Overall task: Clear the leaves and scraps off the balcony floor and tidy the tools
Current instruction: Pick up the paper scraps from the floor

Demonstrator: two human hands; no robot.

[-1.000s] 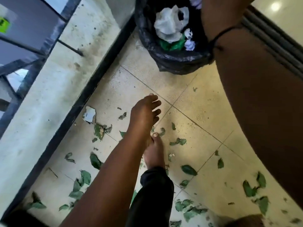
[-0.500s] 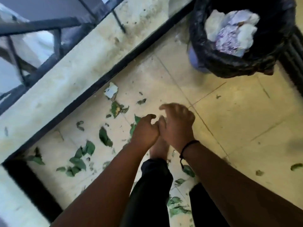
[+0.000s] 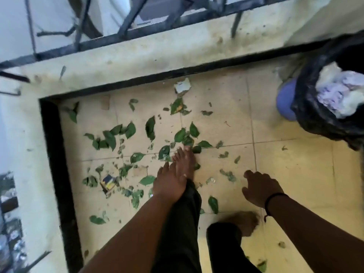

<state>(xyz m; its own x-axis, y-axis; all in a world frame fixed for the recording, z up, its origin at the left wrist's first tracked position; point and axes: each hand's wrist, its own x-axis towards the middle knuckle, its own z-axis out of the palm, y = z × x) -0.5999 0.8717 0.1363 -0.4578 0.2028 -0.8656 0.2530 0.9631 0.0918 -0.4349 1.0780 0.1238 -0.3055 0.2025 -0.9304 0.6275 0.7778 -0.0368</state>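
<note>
Green leaves (image 3: 150, 127) and small scraps lie scattered over the yellowish tiled balcony floor (image 3: 295, 174), thickest towards the left corner. A white paper scrap (image 3: 182, 86) lies by the black skirting, and a small dark and yellow wrapper (image 3: 108, 183) sits among the leaves at the left. My left hand (image 3: 169, 184) hangs above my bare foot with relaxed fingers and holds nothing. My right hand (image 3: 260, 189), a black cord on its wrist, hovers over the tiles with loosely spread fingers and is empty too.
A bin lined with a black bag (image 3: 323, 107) stands at the right, holding crumpled white paper. A low concrete ledge (image 3: 157, 56) with a dark metal railing (image 3: 126, 26) bounds the floor at the top and left. My bare feet stand on the tiles.
My two hands, together half a second ago, have parted; the right one moved right. The view has swung left, so the bin now sits at the right edge.
</note>
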